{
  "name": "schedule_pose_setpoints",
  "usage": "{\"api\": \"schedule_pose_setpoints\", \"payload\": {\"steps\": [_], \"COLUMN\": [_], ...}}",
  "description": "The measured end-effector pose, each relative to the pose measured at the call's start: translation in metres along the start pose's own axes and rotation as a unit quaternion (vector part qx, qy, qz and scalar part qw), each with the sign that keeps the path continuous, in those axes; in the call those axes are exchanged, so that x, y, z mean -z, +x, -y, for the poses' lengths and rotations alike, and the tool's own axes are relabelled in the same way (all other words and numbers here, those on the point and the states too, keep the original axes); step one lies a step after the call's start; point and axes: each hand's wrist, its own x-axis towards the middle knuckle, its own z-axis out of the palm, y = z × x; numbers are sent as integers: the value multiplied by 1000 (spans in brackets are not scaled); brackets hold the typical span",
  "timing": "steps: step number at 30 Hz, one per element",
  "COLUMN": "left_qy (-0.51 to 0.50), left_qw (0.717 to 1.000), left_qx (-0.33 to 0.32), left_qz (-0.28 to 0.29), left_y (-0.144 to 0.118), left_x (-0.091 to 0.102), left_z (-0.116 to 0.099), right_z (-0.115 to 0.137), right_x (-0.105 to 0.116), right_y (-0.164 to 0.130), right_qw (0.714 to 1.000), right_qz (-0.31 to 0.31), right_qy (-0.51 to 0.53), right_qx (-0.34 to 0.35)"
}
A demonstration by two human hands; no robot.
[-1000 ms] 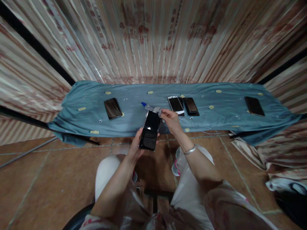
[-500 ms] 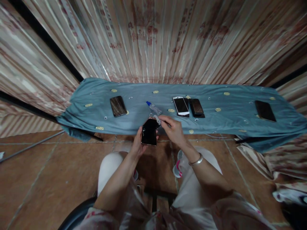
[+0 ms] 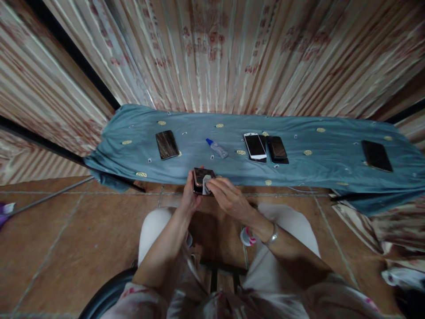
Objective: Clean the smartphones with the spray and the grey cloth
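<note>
My left hand grips a dark smartphone with a copper-coloured edge, held at the near edge of the cloth-covered table. The phone is tilted and looks like two layers; I cannot tell whether it is folded. Pinched in my right hand is a small grey cloth, which lies against the phone's face and covers part of it. A clear bottle with a blue cap lies on its side on the table, beyond my hands.
A teal patterned cloth covers the narrow table. A dark phone lies left; a white phone and a black phone overlap other flat dark items right of the bottle. Another dark phone lies far right. A curtain hangs behind.
The phone has tilted from its black screen facing up and now shows its copper edge. My right hand has moved nearer and left, bringing the cloth onto the phone.
</note>
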Motion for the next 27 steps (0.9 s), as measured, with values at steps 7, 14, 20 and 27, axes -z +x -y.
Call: {"api": "schedule_pose_setpoints", "payload": {"steps": [7,14,20,27], "left_qy": [11,20,39,35], "left_qw": [1000,1000,999,999], "left_qx": [2,-2,-17,-5], "left_qz": [14,24,1,11], "left_y": [-2,-3,1,2], "left_x": [1,3,1,-2], "left_z": [-2,-3,4,16], "right_z": [5,10,-12,-16], "right_x": [-5,-6,5,-18], "right_y": [1,0,9,7], "right_qw": [998,997,958,991], "right_qz": [33,9,-73,1], "right_qy": [-29,67,178,97], "right_qx": [35,23,-214,-94]}}
